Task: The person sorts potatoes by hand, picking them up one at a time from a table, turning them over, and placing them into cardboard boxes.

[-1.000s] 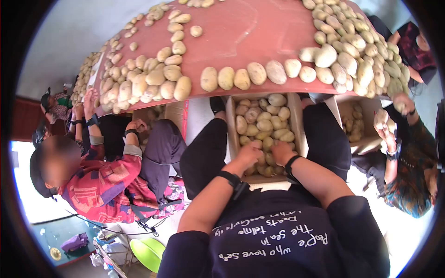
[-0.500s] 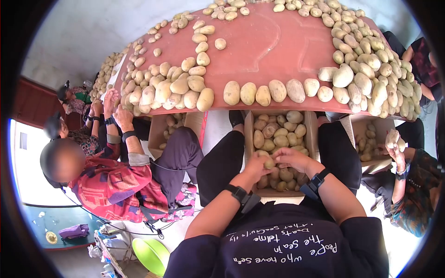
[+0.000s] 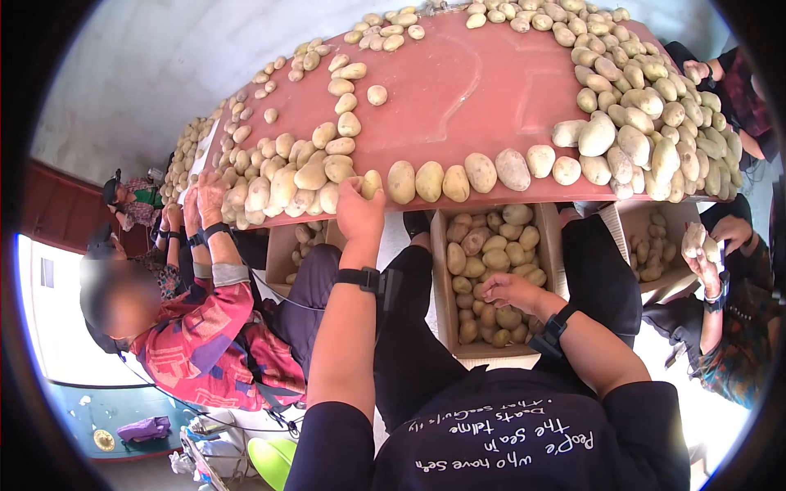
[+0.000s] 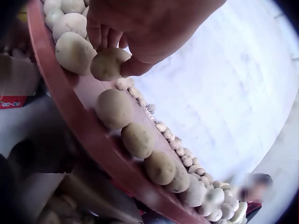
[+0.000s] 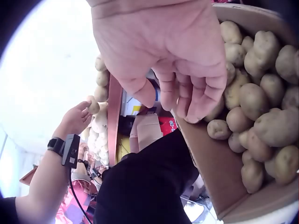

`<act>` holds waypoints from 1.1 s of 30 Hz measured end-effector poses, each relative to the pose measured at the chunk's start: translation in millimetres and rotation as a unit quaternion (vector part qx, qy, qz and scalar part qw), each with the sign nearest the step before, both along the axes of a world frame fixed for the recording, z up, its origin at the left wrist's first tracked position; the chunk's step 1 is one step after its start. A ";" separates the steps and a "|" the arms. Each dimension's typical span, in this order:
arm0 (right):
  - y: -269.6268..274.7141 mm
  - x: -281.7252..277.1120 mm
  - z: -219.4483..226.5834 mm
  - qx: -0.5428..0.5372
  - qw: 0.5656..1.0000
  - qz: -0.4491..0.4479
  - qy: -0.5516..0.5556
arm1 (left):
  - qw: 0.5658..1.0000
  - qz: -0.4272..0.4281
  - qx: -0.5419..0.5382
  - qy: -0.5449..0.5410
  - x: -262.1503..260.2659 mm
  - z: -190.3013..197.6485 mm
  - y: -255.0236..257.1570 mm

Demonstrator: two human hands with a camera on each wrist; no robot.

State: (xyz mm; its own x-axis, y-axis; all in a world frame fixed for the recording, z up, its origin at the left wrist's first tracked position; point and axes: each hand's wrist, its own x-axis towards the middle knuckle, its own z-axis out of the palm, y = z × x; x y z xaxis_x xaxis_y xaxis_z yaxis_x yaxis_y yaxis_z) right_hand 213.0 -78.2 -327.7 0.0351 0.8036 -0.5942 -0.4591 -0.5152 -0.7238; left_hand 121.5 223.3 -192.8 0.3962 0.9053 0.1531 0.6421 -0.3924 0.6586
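My left hand (image 3: 360, 214) pinches a potato (image 4: 107, 65) between thumb and fingers at the near edge of the red table (image 3: 446, 74). That potato lines up with the left end of a row of potatoes (image 3: 429, 181) along the edge. In the left wrist view, the row's nearest potato (image 4: 114, 108) lies just beside it. Over the cardboard box (image 3: 443, 327) between the knees, my right hand (image 3: 520, 293) hangs with loosely bent fingers and nothing in them. Several potatoes (image 5: 254, 101) fill the box below that hand.
A large heap of potatoes (image 3: 630, 106) covers the table's right side, and a smaller group (image 3: 282, 176) lies at the left. A person in a red patterned shirt (image 3: 205, 327) sits on the left, with another person (image 3: 729, 327) on the right. More boxes (image 3: 679, 221) stand under the table.
Both hands were together over the box with a potato half a second ago. The left hand has since carried a potato up to the table's edge. The right hand stays over the box.
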 end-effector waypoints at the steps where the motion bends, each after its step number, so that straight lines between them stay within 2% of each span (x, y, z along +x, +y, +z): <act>1: -0.1 1.2 -3.0 0.000 1.000 -0.002 0.003 | 0.999 0.006 -0.011 0.031 4.3 2.6 -1.0; 4: 0.0 3.1 -3.8 0.000 1.000 -0.014 0.003 | 0.991 0.014 0.115 0.066 8.9 -19.9 8.2; 7: 3.4 6.9 10.9 0.028 1.000 0.008 0.003 | 0.993 -0.026 0.086 0.071 2.8 -25.8 11.6; 9: 6.3 11.9 33.5 0.108 0.992 0.010 0.061 | 0.991 -0.057 0.120 0.016 -7.9 -38.3 12.7; 11: 7.4 20.1 80.6 0.225 0.968 0.006 0.111 | 0.987 -0.071 0.140 -0.039 -18.6 -38.8 5.4; 13: 2.7 21.6 154.5 0.373 0.915 -0.005 0.151 | 0.983 -0.070 0.139 -0.093 -33.4 -33.6 -12.2; 14: -2.0 19.5 192.6 0.459 0.874 -0.009 0.161 | 0.989 -0.062 0.107 -0.084 -42.2 -34.1 -19.4; 16: -12.4 11.5 262.9 0.627 0.761 0.016 0.168 | 0.992 -0.065 0.048 -0.099 -63.5 -42.3 -34.5; 18: -28.5 4.5 333.5 0.736 0.655 0.080 0.151 | 0.989 -0.074 -0.024 -0.128 -88.1 -64.1 -48.0; 19: -41.6 0.7 366.9 0.763 0.620 0.116 0.140 | 0.986 -0.073 -0.069 -0.130 -97.7 -73.3 -58.7; 21: -73.0 -21.8 397.9 0.732 0.658 0.072 0.159 | 0.955 -0.038 -0.227 -0.189 -108.3 -51.0 -96.2; 23: -96.8 -46.5 413.5 0.712 0.678 0.025 0.179 | 0.924 -0.037 -0.307 -0.224 -121.5 -38.9 -119.8; 25: -103.4 -54.8 421.6 0.728 0.665 0.031 0.163 | 0.889 -0.046 -0.378 -0.255 -130.5 -23.8 -134.8; 27: -97.6 -55.6 428.2 0.770 0.621 0.091 0.112 | 0.849 -0.062 -0.443 -0.280 -142.6 -9.6 -144.4; 29: -108.7 -93.4 428.3 0.779 0.607 -0.045 0.149 | 0.809 -0.090 -0.484 -0.321 -157.6 -6.2 -145.9; 31: -112.9 -106.7 435.8 0.776 0.606 -0.059 0.164 | 0.756 -0.113 -0.524 -0.375 -173.1 -8.3 -143.6; 33: -110.9 -95.3 447.8 0.771 0.617 0.039 0.155 | 0.685 -0.132 -0.564 -0.442 -188.3 -18.2 -137.0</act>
State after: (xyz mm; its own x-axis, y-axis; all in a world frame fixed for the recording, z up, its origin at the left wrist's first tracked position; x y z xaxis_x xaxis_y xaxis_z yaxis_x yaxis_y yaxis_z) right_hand 117.8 -189.1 120.1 0.0364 0.4148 0.9092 -0.7156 0.6459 -0.2661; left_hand -66.7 86.3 -211.0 0.7721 0.5607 -0.2992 -0.1984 0.6598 0.7247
